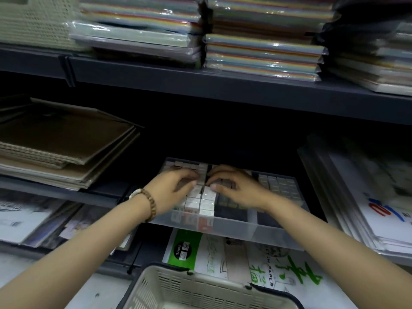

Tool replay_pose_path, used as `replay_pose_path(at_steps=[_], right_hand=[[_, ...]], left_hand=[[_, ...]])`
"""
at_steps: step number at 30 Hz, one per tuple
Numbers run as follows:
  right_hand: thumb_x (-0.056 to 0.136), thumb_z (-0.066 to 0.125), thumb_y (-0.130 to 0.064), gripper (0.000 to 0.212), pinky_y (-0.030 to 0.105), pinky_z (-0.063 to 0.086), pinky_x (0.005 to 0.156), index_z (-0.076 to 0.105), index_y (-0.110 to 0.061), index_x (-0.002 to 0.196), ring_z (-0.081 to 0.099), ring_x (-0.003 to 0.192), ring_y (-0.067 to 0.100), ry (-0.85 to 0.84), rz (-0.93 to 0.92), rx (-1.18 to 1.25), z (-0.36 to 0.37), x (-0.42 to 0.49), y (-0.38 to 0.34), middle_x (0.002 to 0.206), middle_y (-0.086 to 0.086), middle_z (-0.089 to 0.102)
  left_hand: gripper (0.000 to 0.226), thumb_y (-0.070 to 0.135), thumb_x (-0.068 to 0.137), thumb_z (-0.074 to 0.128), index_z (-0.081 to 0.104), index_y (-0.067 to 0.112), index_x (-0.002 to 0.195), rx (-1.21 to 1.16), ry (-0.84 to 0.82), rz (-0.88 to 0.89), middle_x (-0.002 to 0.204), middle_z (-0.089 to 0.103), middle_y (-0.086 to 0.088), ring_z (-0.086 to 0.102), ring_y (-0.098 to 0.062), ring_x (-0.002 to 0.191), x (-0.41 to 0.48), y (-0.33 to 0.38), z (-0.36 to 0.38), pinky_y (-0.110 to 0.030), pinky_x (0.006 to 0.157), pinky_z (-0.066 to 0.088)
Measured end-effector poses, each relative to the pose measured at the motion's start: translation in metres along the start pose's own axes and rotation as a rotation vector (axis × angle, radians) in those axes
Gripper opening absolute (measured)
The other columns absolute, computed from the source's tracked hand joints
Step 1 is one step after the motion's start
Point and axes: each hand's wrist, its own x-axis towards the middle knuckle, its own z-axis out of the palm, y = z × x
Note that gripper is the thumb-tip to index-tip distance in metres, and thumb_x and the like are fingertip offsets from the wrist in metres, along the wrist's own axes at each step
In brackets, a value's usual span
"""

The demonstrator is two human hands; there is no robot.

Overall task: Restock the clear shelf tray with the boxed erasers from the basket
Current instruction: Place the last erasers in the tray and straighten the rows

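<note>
The clear shelf tray [236,229] sits on the middle shelf, divided into compartments packed with rows of small boxed erasers [207,200]. My left hand [172,190], with a bead bracelet on its wrist, reaches into the left compartment with its fingers curled over the boxes. My right hand [236,189] is beside it, thumb and bent fingers pinching boxes at the divider. The two hands almost touch over the middle column. The beige basket [200,289] stands below at the bottom edge; its inside is hidden.
Wrapped coloured paper packs [263,50] fill the upper shelf. Brown sketch pads [62,143] lie left of the tray and plastic-wrapped pads [365,197] to its right. A sketch paper pack [245,257] lies under the tray, behind the basket.
</note>
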Motion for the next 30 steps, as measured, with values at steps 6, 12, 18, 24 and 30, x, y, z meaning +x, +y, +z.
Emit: replay_pose_path(at_steps=[6, 12, 18, 24, 30], right_hand=[[0.083, 0.061, -0.051, 0.03, 0.004, 0.029, 0.09, 0.061, -0.029, 0.102, 0.045, 0.105, -0.002, 0.032, -0.013, -0.057, 0.002, 0.002, 0.005, 0.108, -0.018, 0.048], [0.086, 0.061, -0.043, 0.027, 0.016, 0.038, 0.094, 0.062, -0.023, 0.103, 0.05, 0.106, 0.003, 0.037, -0.048, -0.056, 0.001, 0.001, 0.002, 0.112, -0.01, 0.055], [0.089, 0.059, -0.038, 0.024, 0.017, 0.037, 0.095, 0.064, -0.023, 0.106, 0.051, 0.107, 0.005, 0.092, -0.033, 0.005, -0.003, 0.007, -0.002, 0.112, -0.009, 0.051], [0.095, 0.043, -0.044, 0.042, 0.019, 0.026, 0.101, 0.051, -0.024, 0.131, 0.039, 0.126, 0.008, 0.063, 0.063, -0.117, 0.008, 0.036, -0.015, 0.134, -0.009, 0.047], [0.099, 0.034, -0.041, 0.043, 0.019, 0.017, 0.103, 0.05, -0.021, 0.133, 0.034, 0.131, 0.014, 0.021, 0.073, -0.275, 0.024, 0.051, -0.022, 0.139, -0.004, 0.046]], left_hand=[[0.042, 0.048, 0.09, 0.048, 0.053, 0.029, 0.128, 0.096, 0.073, 0.05, 0.13, 0.054, 0.009, 0.044, -0.009, 0.123, -0.007, -0.013, 0.015, -0.025, 0.102, 0.035], [0.041, 0.046, 0.09, 0.049, 0.054, 0.028, 0.127, 0.088, 0.115, 0.088, 0.128, 0.056, 0.009, 0.048, -0.007, 0.12, -0.007, -0.015, 0.016, -0.023, 0.099, 0.037], [0.036, 0.036, 0.095, 0.046, 0.056, 0.023, 0.126, 0.035, 0.161, 0.05, 0.124, 0.06, 0.004, 0.054, -0.012, 0.114, -0.004, -0.03, -0.009, -0.03, 0.095, 0.046], [0.044, 0.034, 0.101, 0.028, 0.037, 0.021, 0.143, 0.273, -0.091, -0.032, 0.151, 0.032, 0.003, 0.025, -0.015, 0.139, 0.023, -0.05, -0.024, -0.021, 0.11, 0.016], [0.047, 0.04, 0.101, 0.021, 0.04, 0.024, 0.141, 0.442, -0.067, 0.065, 0.149, 0.036, 0.003, 0.027, -0.015, 0.137, 0.022, -0.06, -0.018, -0.024, 0.111, 0.014]])
